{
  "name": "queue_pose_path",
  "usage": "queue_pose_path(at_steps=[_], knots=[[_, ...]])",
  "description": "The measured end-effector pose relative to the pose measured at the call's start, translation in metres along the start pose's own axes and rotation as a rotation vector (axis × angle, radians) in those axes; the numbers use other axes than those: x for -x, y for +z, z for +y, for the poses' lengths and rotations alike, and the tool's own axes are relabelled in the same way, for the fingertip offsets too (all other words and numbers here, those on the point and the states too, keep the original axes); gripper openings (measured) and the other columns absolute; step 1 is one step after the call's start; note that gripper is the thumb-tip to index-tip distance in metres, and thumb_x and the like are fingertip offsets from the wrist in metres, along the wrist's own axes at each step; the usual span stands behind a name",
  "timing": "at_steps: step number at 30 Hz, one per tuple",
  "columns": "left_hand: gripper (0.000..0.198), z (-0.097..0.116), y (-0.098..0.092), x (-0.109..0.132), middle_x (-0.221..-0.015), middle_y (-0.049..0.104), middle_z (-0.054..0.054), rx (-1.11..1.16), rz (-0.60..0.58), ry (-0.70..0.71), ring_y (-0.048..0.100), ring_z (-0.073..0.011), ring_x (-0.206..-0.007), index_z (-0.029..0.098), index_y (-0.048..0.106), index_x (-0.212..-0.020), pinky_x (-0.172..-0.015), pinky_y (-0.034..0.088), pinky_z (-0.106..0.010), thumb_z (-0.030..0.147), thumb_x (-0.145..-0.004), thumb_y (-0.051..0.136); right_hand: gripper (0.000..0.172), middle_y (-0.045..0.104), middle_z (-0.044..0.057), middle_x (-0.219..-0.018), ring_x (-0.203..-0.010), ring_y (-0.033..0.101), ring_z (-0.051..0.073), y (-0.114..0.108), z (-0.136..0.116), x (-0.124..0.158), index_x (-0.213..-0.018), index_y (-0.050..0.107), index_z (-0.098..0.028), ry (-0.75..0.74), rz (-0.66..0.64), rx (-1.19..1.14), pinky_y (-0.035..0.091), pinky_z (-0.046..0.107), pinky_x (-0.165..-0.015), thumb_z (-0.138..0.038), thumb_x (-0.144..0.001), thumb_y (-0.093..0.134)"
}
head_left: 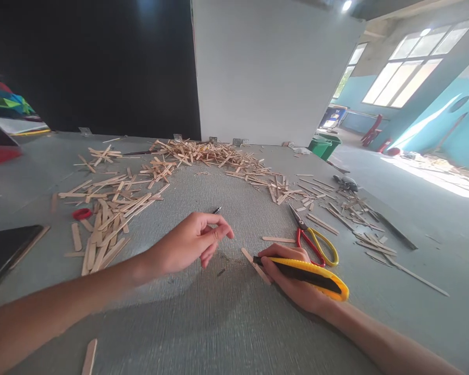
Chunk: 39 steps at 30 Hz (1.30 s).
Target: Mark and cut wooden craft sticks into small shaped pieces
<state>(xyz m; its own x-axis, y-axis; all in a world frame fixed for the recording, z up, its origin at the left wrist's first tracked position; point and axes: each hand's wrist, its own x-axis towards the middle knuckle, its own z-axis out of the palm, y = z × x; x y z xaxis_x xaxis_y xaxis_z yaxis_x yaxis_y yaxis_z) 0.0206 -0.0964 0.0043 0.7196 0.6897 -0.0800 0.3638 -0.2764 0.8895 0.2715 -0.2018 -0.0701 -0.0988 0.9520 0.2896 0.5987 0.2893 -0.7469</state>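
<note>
My right hand point(293, 278) grips a yellow and black utility knife point(308, 273), its tip resting against a short wooden stick point(255, 265) that lies flat on the grey table point(226, 317). My left hand point(189, 242) hovers just left of that stick, fingers curled loosely with thumb and fingertips close together. Whether it holds anything is unclear. A dark pen point(217, 210) peeks out just behind the left hand. Red and yellow handled scissors point(315, 239) lie right beside my right hand.
Heaps of flat wooden sticks point(113, 208) cover the left and far side point(203, 152) of the table. More offcuts point(359, 224) lie at the right. A red ring point(81, 213) and a dark tablet point(8, 250) sit at the left. A white board point(269, 73) stands behind.
</note>
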Motion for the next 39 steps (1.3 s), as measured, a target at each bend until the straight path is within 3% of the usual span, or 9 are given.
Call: queue_pose_path(at_steps=[6, 11, 16, 19, 22, 26, 32, 36, 39], knots=[[0.036, 0.000, -0.011, -0.003, -0.051, 0.037, 0.013, 0.151, 0.057, -0.034, 0.044, -0.0106, -0.046, 0.021, 0.062, -0.100, -0.067, 0.049, -0.031, 0.055, -0.104, 0.050, 0.028, 0.072, 0.000, -0.072, -0.064, 0.064, 0.017, 0.001, -0.001, 0.000, -0.086, 0.073, -0.024, -0.005, 0.023, 0.015, 0.048, 0.030, -0.060, -0.039, -0.103, 0.057], [0.029, -0.007, -0.024, -0.010, -0.068, 0.069, 0.003, 0.135, 0.066, -0.036, 0.066, -0.0151, -0.066, 0.021, 0.063, -0.102, -0.072, 0.052, -0.030, 0.045, -0.090, 0.074, 0.027, 0.069, -0.002, -0.068, -0.061, 0.062, 0.016, 0.000, -0.002, 0.000, -0.086, 0.072, -0.024, -0.002, 0.012, 0.012, 0.047, 0.029, -0.060, -0.038, -0.104, 0.057], [0.035, -0.010, -0.029, -0.012, -0.073, 0.075, -0.002, 0.075, -0.002, -0.110, 0.051, -0.0090, -0.035, 0.016, 0.067, -0.109, -0.047, 0.048, -0.027, 0.049, -0.096, 0.063, 0.028, 0.069, -0.003, -0.069, -0.061, 0.062, 0.015, -0.001, -0.003, 0.000, -0.086, 0.072, -0.024, -0.008, 0.012, 0.028, 0.048, 0.028, -0.061, -0.038, -0.104, 0.057], [0.046, -0.010, -0.031, -0.012, -0.052, 0.060, 0.005, -0.014, 0.005, -0.135, 0.037, -0.0080, -0.029, 0.015, 0.071, -0.111, -0.039, 0.041, -0.024, 0.057, -0.099, 0.056, 0.029, 0.072, -0.002, -0.072, -0.063, 0.064, 0.016, -0.001, -0.002, 0.000, -0.087, 0.073, -0.024, -0.006, 0.006, 0.042, 0.049, 0.028, -0.063, -0.040, -0.104, 0.056], [0.058, -0.013, -0.037, -0.015, -0.043, 0.043, 0.008, -0.176, 0.068, -0.121, 0.045, -0.0121, -0.034, 0.016, 0.075, -0.097, -0.043, 0.040, -0.025, 0.061, -0.105, 0.040, 0.030, 0.073, -0.001, -0.075, -0.066, 0.065, 0.017, 0.000, -0.001, 0.000, -0.087, 0.073, -0.024, -0.003, 0.006, 0.050, 0.050, 0.029, -0.064, -0.041, -0.105, 0.056], [0.025, -0.031, -0.047, -0.023, -0.057, 0.057, 0.004, -0.491, 0.144, -0.087, 0.061, -0.0166, -0.058, 0.018, 0.075, -0.086, -0.062, 0.047, -0.028, 0.042, -0.095, 0.070, 0.031, 0.074, 0.001, -0.076, -0.068, 0.067, 0.018, 0.000, 0.000, 0.001, -0.087, 0.073, -0.024, 0.000, 0.007, 0.051, 0.050, 0.030, -0.065, -0.043, -0.104, 0.056], [0.022, -0.056, -0.049, -0.029, -0.108, 0.073, -0.006, -0.788, 0.071, -0.131, 0.071, -0.0222, -0.098, 0.015, 0.071, -0.106, -0.090, 0.059, -0.044, 0.037, -0.101, 0.071, 0.031, 0.076, 0.002, -0.079, -0.070, 0.069, 0.019, 0.000, 0.001, 0.001, -0.088, 0.074, -0.023, -0.031, 0.020, 0.076, 0.051, 0.030, -0.065, -0.042, -0.104, 0.056], [0.007, -0.038, -0.047, -0.015, -0.100, 0.074, -0.005, -0.836, 0.009, -0.125, 0.070, -0.0251, -0.102, 0.017, 0.075, -0.099, -0.089, 0.055, -0.040, 0.021, -0.098, 0.069, 0.031, 0.075, 0.001, -0.077, -0.068, 0.068, 0.018, 0.000, 0.002, 0.001, -0.087, 0.074, -0.023, -0.037, 0.017, 0.072, 0.051, 0.030, -0.064, -0.042, -0.104, 0.056], [0.011, -0.015, -0.039, 0.007, -0.092, 0.076, -0.001, -0.824, -0.167, -0.098, 0.071, -0.0217, -0.090, 0.023, 0.078, -0.087, -0.073, 0.050, -0.028, 0.014, -0.086, 0.073, 0.031, 0.074, 0.001, -0.076, -0.067, 0.067, 0.018, 0.000, 0.002, 0.001, -0.088, 0.074, -0.023, -0.042, 0.009, 0.068, 0.050, 0.029, -0.063, -0.041, -0.105, 0.055]])
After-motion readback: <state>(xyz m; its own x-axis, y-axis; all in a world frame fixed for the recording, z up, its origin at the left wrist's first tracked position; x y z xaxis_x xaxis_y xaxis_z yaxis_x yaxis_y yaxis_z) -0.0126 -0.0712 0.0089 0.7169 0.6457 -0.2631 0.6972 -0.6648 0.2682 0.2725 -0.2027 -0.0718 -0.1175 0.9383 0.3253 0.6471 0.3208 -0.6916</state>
